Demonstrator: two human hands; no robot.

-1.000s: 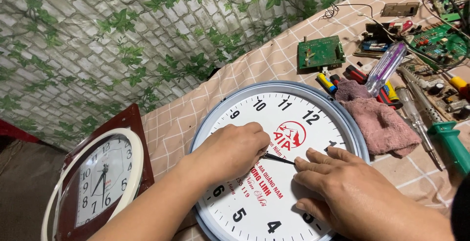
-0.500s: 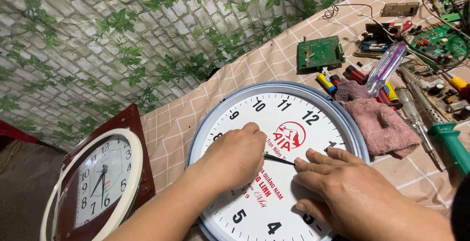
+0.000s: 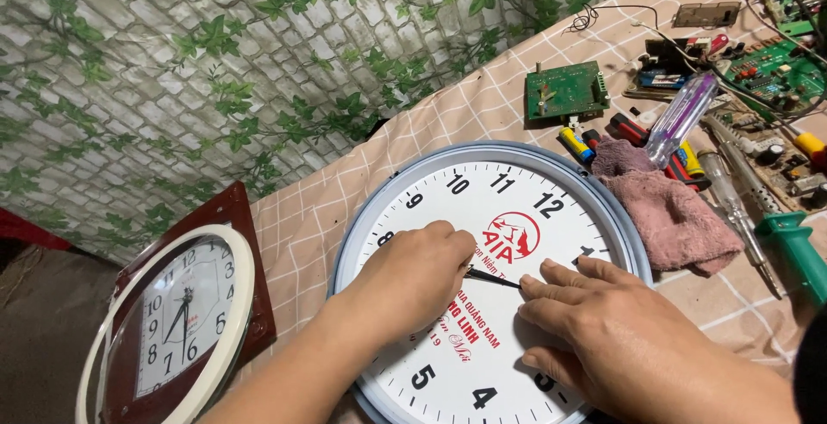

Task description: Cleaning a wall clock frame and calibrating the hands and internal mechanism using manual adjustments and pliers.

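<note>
The round white wall clock with a grey rim (image 3: 603, 208) lies face-up on the checked beige tablecloth (image 3: 301, 217). The left hand (image 3: 413, 273), loosely curled, pinches the thin black clock hand (image 3: 495, 279) at the centre. The right hand (image 3: 620, 338) rests flat and released, fingertips touching that hand's tip.

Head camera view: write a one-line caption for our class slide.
Both hands, left hand and right hand, rest on a round wall clock face, fingertips at its black hand, tools beside.
</note>
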